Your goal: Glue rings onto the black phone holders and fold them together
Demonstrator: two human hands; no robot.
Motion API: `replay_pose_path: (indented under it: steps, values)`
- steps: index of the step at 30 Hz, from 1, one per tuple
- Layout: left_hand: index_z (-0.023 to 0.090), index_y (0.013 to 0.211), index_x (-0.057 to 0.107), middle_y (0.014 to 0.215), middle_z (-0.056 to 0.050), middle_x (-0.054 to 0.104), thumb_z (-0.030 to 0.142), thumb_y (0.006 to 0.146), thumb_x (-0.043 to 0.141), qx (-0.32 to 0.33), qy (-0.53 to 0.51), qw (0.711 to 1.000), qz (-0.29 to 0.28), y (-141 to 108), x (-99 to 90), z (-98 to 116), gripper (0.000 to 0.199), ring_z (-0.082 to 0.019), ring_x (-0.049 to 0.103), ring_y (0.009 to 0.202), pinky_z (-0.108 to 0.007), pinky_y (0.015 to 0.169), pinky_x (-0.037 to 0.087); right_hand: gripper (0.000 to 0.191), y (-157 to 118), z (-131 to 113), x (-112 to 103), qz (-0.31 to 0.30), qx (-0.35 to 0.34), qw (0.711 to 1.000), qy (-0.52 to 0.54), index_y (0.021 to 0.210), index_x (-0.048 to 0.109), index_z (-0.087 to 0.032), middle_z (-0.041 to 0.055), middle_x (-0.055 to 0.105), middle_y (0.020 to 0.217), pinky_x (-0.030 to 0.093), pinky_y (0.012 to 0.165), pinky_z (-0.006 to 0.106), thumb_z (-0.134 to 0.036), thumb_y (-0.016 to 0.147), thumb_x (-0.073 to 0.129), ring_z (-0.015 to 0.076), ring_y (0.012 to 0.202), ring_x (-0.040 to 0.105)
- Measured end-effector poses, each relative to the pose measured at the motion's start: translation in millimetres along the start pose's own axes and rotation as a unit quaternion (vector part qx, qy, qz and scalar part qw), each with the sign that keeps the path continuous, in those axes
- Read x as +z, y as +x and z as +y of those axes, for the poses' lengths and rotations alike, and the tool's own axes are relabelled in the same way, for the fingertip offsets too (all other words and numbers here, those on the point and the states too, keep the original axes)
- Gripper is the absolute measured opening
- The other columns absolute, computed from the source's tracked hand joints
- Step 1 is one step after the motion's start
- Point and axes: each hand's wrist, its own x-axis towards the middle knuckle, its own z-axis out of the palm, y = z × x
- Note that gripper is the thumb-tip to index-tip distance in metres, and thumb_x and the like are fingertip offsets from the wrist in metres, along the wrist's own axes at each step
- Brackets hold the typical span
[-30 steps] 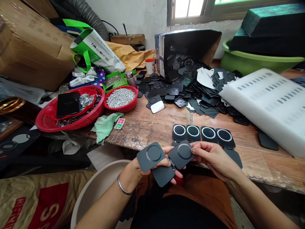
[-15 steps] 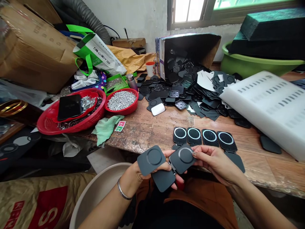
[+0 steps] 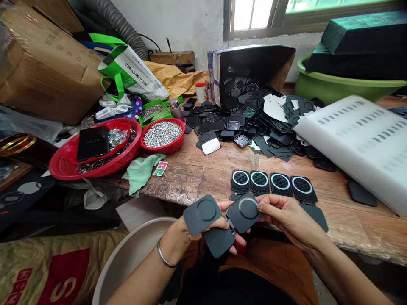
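My left hand is closed around a dark grey folding charger stand with two square panels joined by a hinge. Its upper panel carries a grey cover sheet with a ring mark. A second ring-marked sheet rests over the back of my left hand. With thumb and fingers, my right hand pinches the right edge of the upper panel's sheet. Just beyond, a row of several similar folding stands lies open on the bench, white rings showing; my hands partly hide their lower panels.
Black plates spill from a tipped carton. A white foam slab leans at the right. Left are a red bowl of metal pins, a red basket and a green cloth. A pale bucket stands below the bench edge.
Almost nothing differs. Both hands keep the same hold on the stand and its sheet, and the whole view has shifted very slightly.
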Motion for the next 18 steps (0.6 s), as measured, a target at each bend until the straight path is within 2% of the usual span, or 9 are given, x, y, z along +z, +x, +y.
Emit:
replay_pose_path:
  steps: [3,6,12,16,18]
  values:
    - [0.024,0.133,0.046,0.091,-0.007,0.068,0.029,0.084,0.053,-0.009,0.011,1.0,0.009,-0.4,1.7,0.9,0.05,-0.028,0.068,0.094,-0.039,0.076,0.055,0.033,-0.4,-0.3,0.3,-0.003,-0.007,1.0,-0.007,0.065,0.059,-0.014,0.0065,0.068,0.087,0.051,0.068,0.028,-0.041,0.075,0.075,0.0143,0.071,0.06]
    - [0.024,0.132,0.048,0.101,-0.007,0.066,0.027,0.081,0.055,-0.007,0.011,1.0,0.019,0.1,6.0,4.4,0.051,-0.026,0.068,0.091,-0.034,0.073,0.055,0.031,-0.3,0.3,-0.7,0.002,-0.016,1.0,-0.014,0.068,0.061,-0.014,0.0076,0.067,0.088,0.05,0.07,0.029,-0.041,0.073,0.076,0.0169,0.076,0.062]
    - [0.025,0.132,0.049,0.106,-0.006,0.065,0.026,0.079,0.056,-0.005,0.006,1.0,0.025,1.4,8.4,4.7,0.054,-0.026,0.067,0.093,-0.035,0.073,0.055,0.028,-0.2,1.5,-2.1,0.01,-0.028,0.999,-0.018,0.068,0.061,-0.016,0.0036,0.066,0.084,0.047,0.065,0.022,-0.039,0.074,0.076,0.0124,0.072,0.059]
    - [0.025,0.134,0.046,0.095,-0.007,0.066,0.026,0.081,0.057,-0.013,0.002,1.0,0.012,2.8,3.8,0.7,0.054,-0.027,0.067,0.093,-0.038,0.076,0.055,0.031,0.5,3.6,-2.4,0.022,-0.034,0.999,-0.018,0.063,0.057,-0.015,0.0036,0.064,0.088,0.047,0.067,0.023,-0.039,0.071,0.077,0.013,0.075,0.057]
    - [0.026,0.133,0.047,0.098,-0.007,0.066,0.028,0.084,0.056,-0.016,0.001,1.0,0.018,3.7,2.8,-0.7,0.05,-0.026,0.067,0.093,-0.038,0.076,0.055,0.032,1.0,5.4,-3.5,0.033,-0.044,0.998,-0.024,0.061,0.056,-0.015,0.0038,0.063,0.09,0.046,0.066,0.024,-0.038,0.07,0.077,0.013,0.074,0.055]
